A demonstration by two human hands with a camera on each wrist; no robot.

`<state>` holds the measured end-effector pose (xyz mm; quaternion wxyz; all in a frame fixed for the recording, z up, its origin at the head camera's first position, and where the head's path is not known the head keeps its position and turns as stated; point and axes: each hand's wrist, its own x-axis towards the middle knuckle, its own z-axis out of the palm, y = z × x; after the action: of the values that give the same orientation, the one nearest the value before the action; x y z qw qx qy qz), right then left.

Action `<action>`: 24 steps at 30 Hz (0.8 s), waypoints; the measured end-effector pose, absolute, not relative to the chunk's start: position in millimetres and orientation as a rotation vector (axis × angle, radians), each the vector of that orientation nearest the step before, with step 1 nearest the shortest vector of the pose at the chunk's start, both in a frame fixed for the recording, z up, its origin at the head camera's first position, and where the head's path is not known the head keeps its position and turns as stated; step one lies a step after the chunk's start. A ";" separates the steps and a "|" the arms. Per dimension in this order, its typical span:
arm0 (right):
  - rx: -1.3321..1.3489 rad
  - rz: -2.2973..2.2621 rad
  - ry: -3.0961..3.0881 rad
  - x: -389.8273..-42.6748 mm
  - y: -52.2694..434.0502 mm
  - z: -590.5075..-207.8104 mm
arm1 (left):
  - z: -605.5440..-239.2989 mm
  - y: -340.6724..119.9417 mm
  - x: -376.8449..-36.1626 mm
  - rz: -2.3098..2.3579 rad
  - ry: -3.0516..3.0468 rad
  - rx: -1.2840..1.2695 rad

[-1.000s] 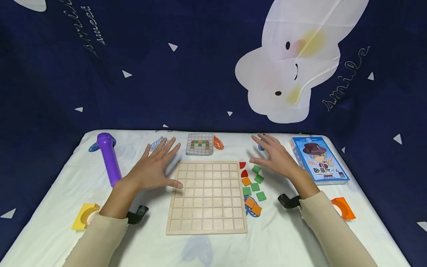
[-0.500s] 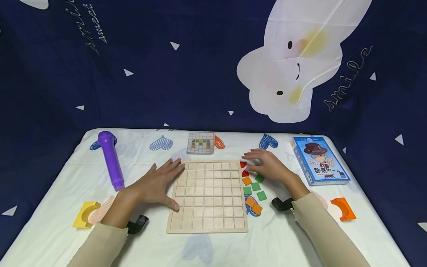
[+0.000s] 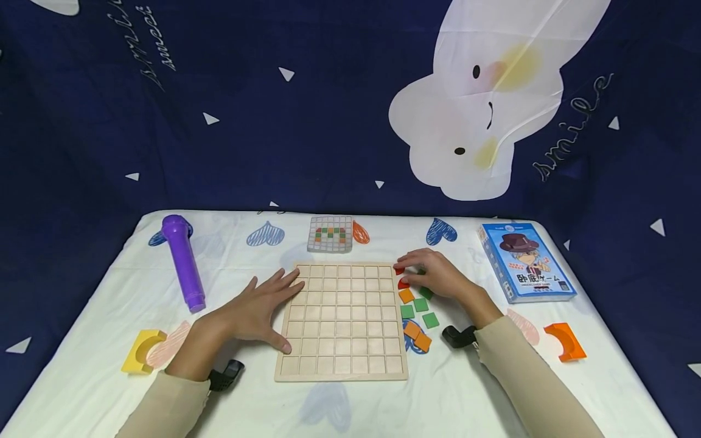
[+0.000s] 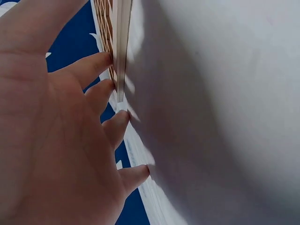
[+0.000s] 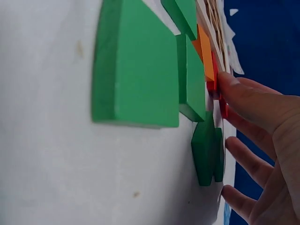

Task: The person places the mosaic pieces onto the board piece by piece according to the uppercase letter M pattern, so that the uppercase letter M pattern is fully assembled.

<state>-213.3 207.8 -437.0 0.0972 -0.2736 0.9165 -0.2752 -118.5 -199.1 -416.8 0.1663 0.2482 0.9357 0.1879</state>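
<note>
On the white cloth-covered table (image 3: 350, 407) lies a square pale wooden grid board (image 3: 342, 322), its cells bare. The person's left hand (image 3: 254, 313) rests flat beside the board's left edge, fingers straight and spread, the fingertips (image 4: 108, 58) touching the wooden rim and the thumb against its lower left side. The right hand (image 3: 438, 277) lies just off the board's upper right corner, fingers bent down over the red quarter-round tiles (image 3: 403, 283); one fingertip (image 5: 234, 89) presses on a red piece, though whether it is pinched I cannot tell. Just beside that hand sit flat green square tiles (image 3: 420, 305) and orange square tiles (image 3: 416, 336), scattered along the board's right edge. Beyond the board lies a small grid pattern card (image 3: 330, 234). A purple plastic microphone-shaped toy (image 3: 183, 261) lies far left, a blue illustrated game box (image 3: 526, 261) far right, a yellow arch block (image 3: 141, 351) near left and an orange arch block (image 3: 565, 342) near right.
</note>
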 end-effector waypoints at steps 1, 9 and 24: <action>-0.814 -0.812 2.712 -213.1 207.3 -436.6 | -417.3 -199.6 -118.4 0.536 2.662 0.708; -0.813 -0.828 2.704 -212.6 203.8 -436.2 | -420.6 -202.0 -118.2 0.605 2.669 0.697; -0.727 -0.872 2.706 -213.1 201.4 -433.7 | -421.5 -202.0 -118.9 0.667 2.705 0.702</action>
<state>-213.1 201.4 -433.7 0.1035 -0.2466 0.9171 -0.2956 -118.9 -202.0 -421.5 0.1340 0.2422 0.9330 0.2299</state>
